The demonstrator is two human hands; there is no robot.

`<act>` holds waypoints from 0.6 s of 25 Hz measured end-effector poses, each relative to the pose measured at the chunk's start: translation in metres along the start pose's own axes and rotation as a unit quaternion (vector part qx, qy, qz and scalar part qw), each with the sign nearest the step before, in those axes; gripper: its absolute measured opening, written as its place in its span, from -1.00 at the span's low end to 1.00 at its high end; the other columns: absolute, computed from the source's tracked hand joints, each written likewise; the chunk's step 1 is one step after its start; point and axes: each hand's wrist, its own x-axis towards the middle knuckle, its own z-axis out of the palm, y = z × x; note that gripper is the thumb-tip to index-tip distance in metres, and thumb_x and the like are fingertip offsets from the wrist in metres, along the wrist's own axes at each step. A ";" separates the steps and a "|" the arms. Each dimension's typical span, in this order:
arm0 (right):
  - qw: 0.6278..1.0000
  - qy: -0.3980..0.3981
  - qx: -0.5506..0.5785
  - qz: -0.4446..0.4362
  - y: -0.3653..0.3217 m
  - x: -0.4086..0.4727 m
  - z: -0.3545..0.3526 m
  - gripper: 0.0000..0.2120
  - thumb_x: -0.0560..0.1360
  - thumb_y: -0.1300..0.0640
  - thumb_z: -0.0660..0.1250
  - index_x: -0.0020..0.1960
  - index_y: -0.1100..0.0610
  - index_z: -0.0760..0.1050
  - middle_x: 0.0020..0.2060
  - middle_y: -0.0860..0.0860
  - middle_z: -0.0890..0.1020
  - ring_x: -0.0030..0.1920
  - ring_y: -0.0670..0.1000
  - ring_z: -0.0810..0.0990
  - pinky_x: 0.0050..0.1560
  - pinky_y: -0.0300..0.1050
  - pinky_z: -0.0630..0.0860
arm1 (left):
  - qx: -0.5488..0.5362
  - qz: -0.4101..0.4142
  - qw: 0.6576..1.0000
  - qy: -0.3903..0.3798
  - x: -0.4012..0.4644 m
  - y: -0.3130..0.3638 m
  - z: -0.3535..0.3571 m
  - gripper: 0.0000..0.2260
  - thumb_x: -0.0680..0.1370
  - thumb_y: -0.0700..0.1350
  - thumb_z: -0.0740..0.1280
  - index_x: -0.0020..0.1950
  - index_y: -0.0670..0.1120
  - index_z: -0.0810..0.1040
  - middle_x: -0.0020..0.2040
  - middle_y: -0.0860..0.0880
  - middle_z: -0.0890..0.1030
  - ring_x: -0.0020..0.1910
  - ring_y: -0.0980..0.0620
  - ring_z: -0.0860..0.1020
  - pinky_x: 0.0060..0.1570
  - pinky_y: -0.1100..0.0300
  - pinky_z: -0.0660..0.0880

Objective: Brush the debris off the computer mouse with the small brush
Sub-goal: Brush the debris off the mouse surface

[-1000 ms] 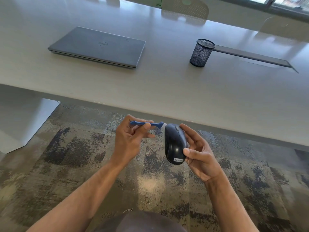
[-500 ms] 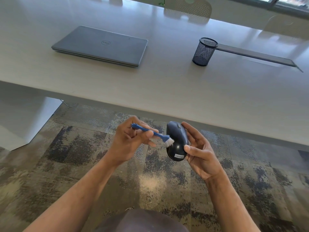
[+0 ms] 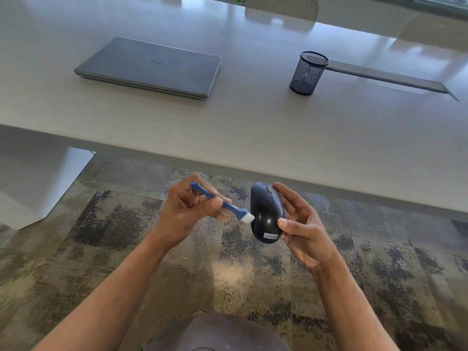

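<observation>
Now your left hand (image 3: pixel 188 211) pinches the small blue brush (image 3: pixel 222 205), white bristles touching the mouse (image 3: pixel 266 214) at its nine o'clock side; your right hand (image 3: pixel 301 229) grips it, thumb and fingers curled around.

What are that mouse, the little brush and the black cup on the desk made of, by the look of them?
Mouse: glossy dark plastic, probably; light reflects off its shell.
Brush: blue handle looks like plastic, with white bristles, likely synthetic.
Cup: black wire mesh, seemingly metal; you can see through its wall.
</observation>
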 end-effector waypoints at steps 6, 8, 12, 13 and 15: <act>0.999 -0.020 -0.040 0.003 0.004 0.002 0.003 -0.30 0.28 0.47 0.46 0.39 0.16 0.50 0.36 0.15 0.58 0.09 0.19 0.71 0.03 0.08 0.69 | 0.134 -0.027 0.989 0.064 0.008 -0.004 -0.001 -0.91 0.56 -0.34 0.39 -0.04 -0.25 0.48 -0.08 -0.06 0.74 -0.09 -0.09 0.73 -0.20 0.06 0.68; 0.999 -0.033 -0.041 0.009 0.007 0.002 0.003 -0.29 0.28 0.47 0.46 0.41 0.18 0.49 0.37 0.16 0.57 0.08 0.18 0.72 0.03 0.07 0.69 | 0.167 -0.031 0.980 0.104 0.014 -0.005 0.001 -0.91 0.55 -0.33 0.38 -0.04 -0.19 0.50 -0.10 0.00 0.74 -0.10 -0.05 0.74 -0.20 0.03 0.69; 0.999 -0.028 -0.038 0.017 0.014 0.002 0.002 -0.29 0.28 0.48 0.47 0.40 0.17 0.50 0.38 0.16 0.56 0.09 0.19 0.72 0.03 0.07 0.68 | 0.169 -0.017 0.972 0.160 0.019 0.000 0.004 -0.87 0.56 -0.36 0.38 -0.04 -0.14 0.52 -0.16 0.02 0.73 -0.18 -0.04 0.74 -0.25 0.04 0.68; 0.999 -0.022 -0.040 0.018 0.015 0.002 0.001 -0.29 0.27 0.47 0.48 0.40 0.16 0.51 0.38 0.16 0.56 0.09 0.20 0.72 0.04 0.08 0.68 | 0.157 -0.015 0.976 0.148 0.019 0.004 0.001 -0.87 0.56 -0.36 0.37 -0.04 -0.16 0.52 -0.16 0.00 0.73 -0.19 -0.04 0.74 -0.26 0.09 0.68; 0.998 -0.016 -0.049 0.020 0.015 0.001 -0.001 -0.28 0.26 0.46 0.49 0.40 0.15 0.51 0.39 0.16 0.55 0.09 0.20 0.72 0.04 0.09 0.68 | 0.126 -0.015 0.990 0.053 0.017 0.013 -0.004 -0.90 0.54 -0.35 0.39 -0.03 -0.21 0.51 -0.14 -0.11 0.72 -0.19 -0.09 0.73 -0.26 0.09 0.67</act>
